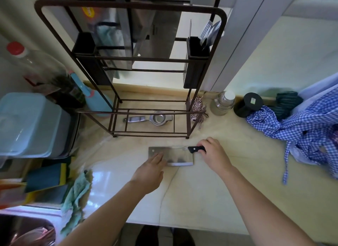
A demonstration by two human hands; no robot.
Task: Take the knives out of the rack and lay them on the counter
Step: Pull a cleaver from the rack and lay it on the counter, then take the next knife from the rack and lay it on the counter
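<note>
You are laying a cleaver (175,155) flat on the counter (210,190), just in front of the rack (128,66), its blade pointing to your left. To finish this step well, be keeping the blade flat against the counter and the sharp near edge away from your fingertips before letting go; slide your hands off sideways rather than across the edge. Your right hand (213,151) is closing around the black handle, fingers curled over it. Your left hand (152,169) is lying open, fingers together and flat, pressing lightly on the left part of the blade. Behind the cleaver, more broad blades are hanging up in the rack, so the job is looking only partly done. A metal squeezer (149,119) is lying on the rack's bottom shelf.
</note>
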